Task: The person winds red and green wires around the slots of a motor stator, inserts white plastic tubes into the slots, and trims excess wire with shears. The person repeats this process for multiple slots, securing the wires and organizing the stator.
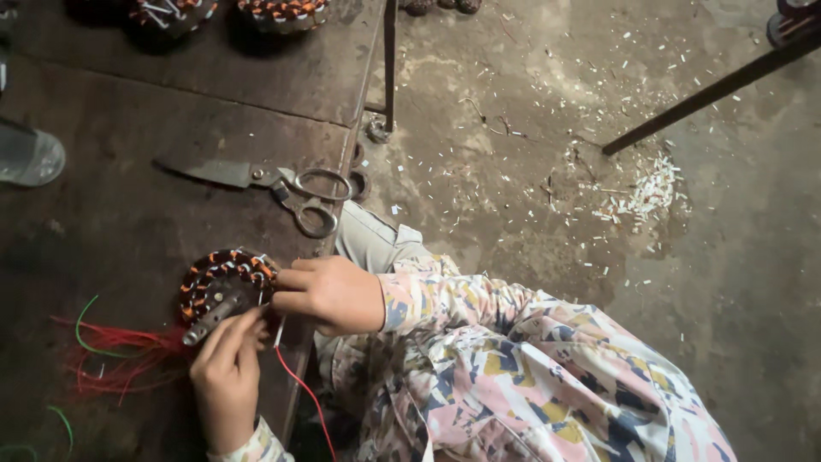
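Observation:
A round motor stator (221,275) with copper-orange windings lies on the dark workbench (128,214), and a grey metal shaft (208,320) sticks out of its middle. My right hand (332,294) grips the stator's right rim. My left hand (224,376) comes up from below, its fingertips pinched at the stator's lower edge beside the shaft. Red wires (120,359) and a green wire (81,329) trail off the stator to the left. One red wire (301,389) hangs down past the bench edge.
Large metal scissors (282,184) lie on the bench above the stator. A clear container (30,156) stands at the left edge, and two more wound stators (282,10) sit at the top. To the right are a concrete floor with white scraps (646,190) and a dark metal bar (710,90).

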